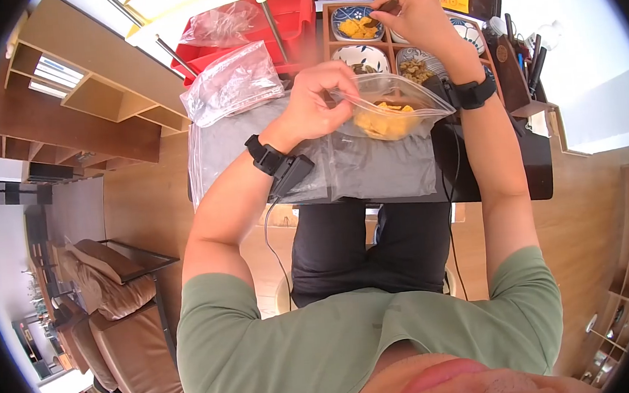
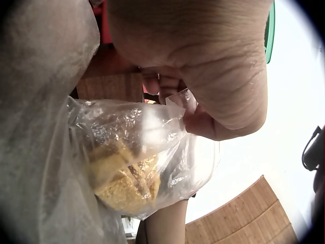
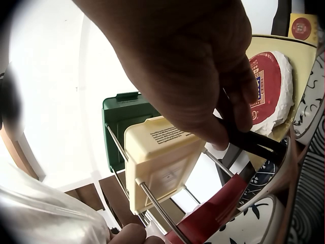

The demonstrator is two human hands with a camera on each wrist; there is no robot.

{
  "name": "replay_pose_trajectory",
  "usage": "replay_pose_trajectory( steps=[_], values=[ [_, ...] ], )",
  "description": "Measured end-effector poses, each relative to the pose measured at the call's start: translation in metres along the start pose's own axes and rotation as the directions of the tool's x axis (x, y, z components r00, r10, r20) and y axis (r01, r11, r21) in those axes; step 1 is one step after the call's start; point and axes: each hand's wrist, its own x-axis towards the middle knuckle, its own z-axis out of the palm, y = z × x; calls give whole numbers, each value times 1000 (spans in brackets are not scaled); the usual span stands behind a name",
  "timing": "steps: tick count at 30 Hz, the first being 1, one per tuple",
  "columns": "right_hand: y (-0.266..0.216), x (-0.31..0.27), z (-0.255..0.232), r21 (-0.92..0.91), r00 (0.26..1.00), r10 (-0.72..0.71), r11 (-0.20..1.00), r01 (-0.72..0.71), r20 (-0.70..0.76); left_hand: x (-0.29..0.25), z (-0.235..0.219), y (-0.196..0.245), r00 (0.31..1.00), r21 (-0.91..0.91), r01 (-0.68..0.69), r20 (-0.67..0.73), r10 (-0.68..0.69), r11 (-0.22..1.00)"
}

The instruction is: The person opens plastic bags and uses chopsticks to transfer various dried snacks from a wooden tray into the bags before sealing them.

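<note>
My left hand point(image 1: 314, 102) pinches the edge of a clear zip bag point(image 1: 427, 100) and holds its mouth spread. Yellow chunks point(image 2: 122, 180) fill the bottom of the bag. Over the back of a partitioned wooden tray, my right hand point(image 1: 419, 27) grips slim dark tongs point(image 3: 256, 145), whose tips reach into a blue-patterned bowl point(image 1: 337, 19). More yellow pieces point(image 1: 357, 28) lie in that bowl. Just in front of it, a white leaf-patterned bowl point(image 1: 344, 54) contains dark bits. A grey-striped bowl point(image 1: 433, 63) beside it has brownish pieces.
Clear plastic bags point(image 1: 235, 84) lie by a red basket point(image 1: 301, 39) on the left. Cream point(image 3: 167, 142) and green point(image 3: 127, 122) trays stand on metal rods. Behind the bowls sits a round cake in red-and-white wrapping point(image 3: 266, 91). A pen holder point(image 1: 516, 84) stands right.
</note>
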Motion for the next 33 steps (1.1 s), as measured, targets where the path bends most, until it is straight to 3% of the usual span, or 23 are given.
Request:
replay_pose_trajectory(
  steps=[2,5,10,20,22,25,33],
  values=[
    [-1,0,0,-21,1000,14,1000,-14,3,0,0,0,1000,-1,-3,-1,3,1000],
    [1,1,5,-34,996,-74,997,72,-51,1,1,3,1000,-5,24,2,-24,1000],
    [0,2,-1,-11,998,58,998,-58,-14,0,2,1,1000,3,-9,-14,9,1000],
    [3,0,6,-18,999,45,999,-45,-7,-1,0,2,999,10,46,4,-46,999],
    [3,1,9,60,998,54,997,-52,-29,-2,-1,2,997,-11,71,26,-71,997],
    [1,1,6,84,994,107,991,-107,8,-2,-1,0,998,0,59,21,-59,998],
    [3,2,0,80,994,97,992,-93,-43,-1,0,0,998,-6,55,24,-55,998]
  ],
)
